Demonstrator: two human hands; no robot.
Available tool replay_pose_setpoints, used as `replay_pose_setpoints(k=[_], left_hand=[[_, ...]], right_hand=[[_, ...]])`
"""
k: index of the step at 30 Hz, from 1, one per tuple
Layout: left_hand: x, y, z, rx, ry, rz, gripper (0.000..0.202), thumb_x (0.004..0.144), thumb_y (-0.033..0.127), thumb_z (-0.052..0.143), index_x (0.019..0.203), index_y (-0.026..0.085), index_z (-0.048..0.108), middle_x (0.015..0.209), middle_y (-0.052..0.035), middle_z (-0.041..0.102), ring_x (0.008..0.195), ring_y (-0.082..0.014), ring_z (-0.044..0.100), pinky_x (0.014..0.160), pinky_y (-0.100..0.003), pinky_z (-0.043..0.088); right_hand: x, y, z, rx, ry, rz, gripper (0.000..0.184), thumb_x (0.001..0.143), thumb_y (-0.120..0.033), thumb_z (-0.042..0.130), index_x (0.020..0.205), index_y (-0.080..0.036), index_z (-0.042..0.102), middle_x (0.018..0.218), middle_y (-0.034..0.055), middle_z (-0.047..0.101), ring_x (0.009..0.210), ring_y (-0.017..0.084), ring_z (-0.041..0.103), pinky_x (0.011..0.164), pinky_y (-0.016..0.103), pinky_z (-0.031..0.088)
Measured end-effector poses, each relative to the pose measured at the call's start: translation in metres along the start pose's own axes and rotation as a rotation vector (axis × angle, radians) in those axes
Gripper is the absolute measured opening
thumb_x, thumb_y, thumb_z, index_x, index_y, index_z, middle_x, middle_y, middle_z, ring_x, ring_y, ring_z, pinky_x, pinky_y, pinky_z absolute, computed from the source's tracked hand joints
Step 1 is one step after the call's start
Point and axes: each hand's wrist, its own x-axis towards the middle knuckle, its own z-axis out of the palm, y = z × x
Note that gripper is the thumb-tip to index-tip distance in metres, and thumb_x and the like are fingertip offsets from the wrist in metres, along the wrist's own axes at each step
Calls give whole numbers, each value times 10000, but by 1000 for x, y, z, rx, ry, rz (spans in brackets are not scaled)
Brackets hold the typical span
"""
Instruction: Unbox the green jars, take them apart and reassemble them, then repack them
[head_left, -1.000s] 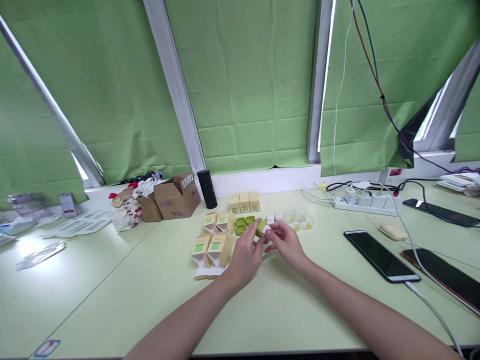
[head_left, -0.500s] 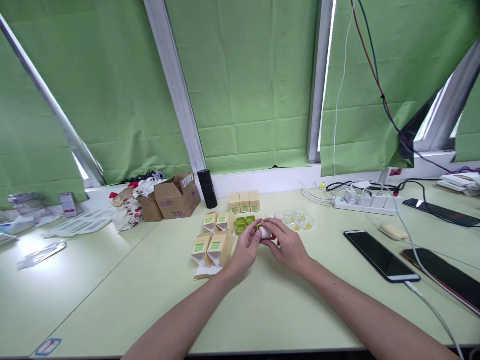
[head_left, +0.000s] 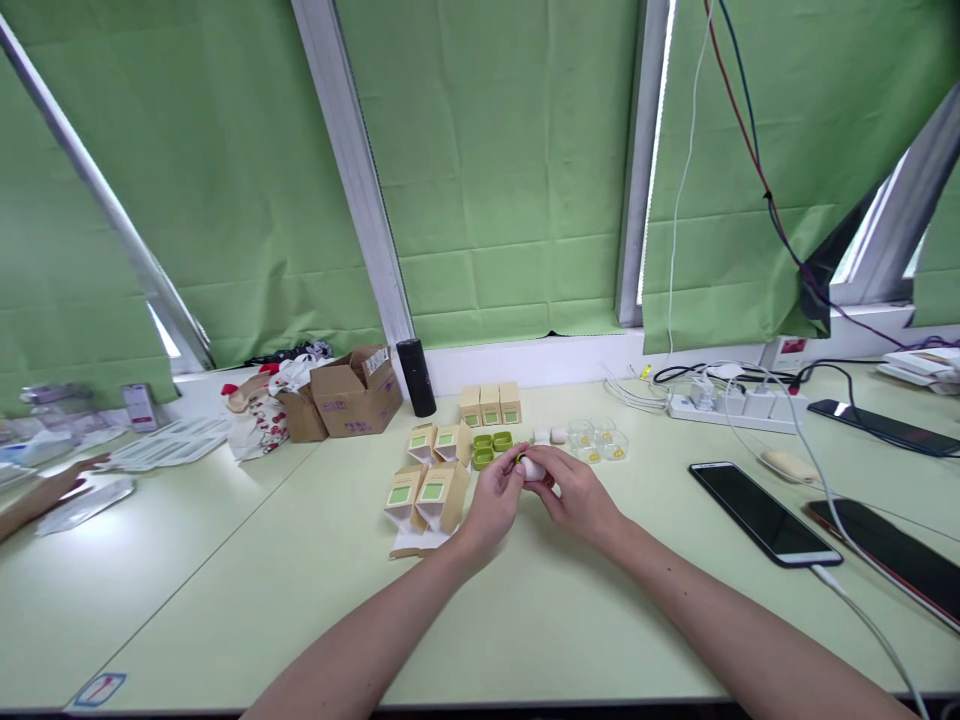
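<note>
Pinching a white-and-green case [head_left: 531, 466] between both hands' fingers [head_left: 517, 478].

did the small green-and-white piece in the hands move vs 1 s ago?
Yes. The small piece now sits lower and closer to the table, judged against the green cups behind it. Both hands, left and right, hold it.

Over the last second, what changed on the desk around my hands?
The left hand and right hand have closed round the small white and green piece: its green part showed plainly before and is now almost hidden. Another person's hand has come in at the far left edge. The small boxes, green cases and phone lie as they did.
</note>
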Motion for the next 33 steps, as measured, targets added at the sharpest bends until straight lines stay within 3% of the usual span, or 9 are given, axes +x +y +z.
replay_pose_setpoints(k=[6,14,24,33], left_hand=[[1,3,8,-40,86,-4,460,888,457,730,1226,155,647,1284,-163,732,1208,-278,704,1031,-418,585],[-3,9,13,-71,95,14,390,897,416,727,1171,168,603,1069,-117,764,1033,-231,742,932,-374,598],[-4,9,16,-104,153,40,353,866,364,752,1128,172,612,1022,-94,750,973,-206,728,871,-331,591],[-7,5,11,-148,-2,25,498,896,513,743,1235,189,574,1118,-116,742,1057,-246,726,907,-354,576]], right_hand=[[3,-2,1,-35,25,-39,335,1012,-185,552,1343,-222,591,1251,153,732,1150,289,719,959,476,629],[7,-7,-2,-51,42,-70,377,979,-126,532,1339,-224,584,1270,157,736,1157,289,726,970,474,625],[6,-5,-1,-92,90,-148,401,955,-89,554,1338,-207,567,1232,157,743,1145,290,732,927,463,649],[1,-1,0,-43,25,-47,449,975,-126,570,1408,-236,521,1235,134,727,1090,275,729,892,458,659]])
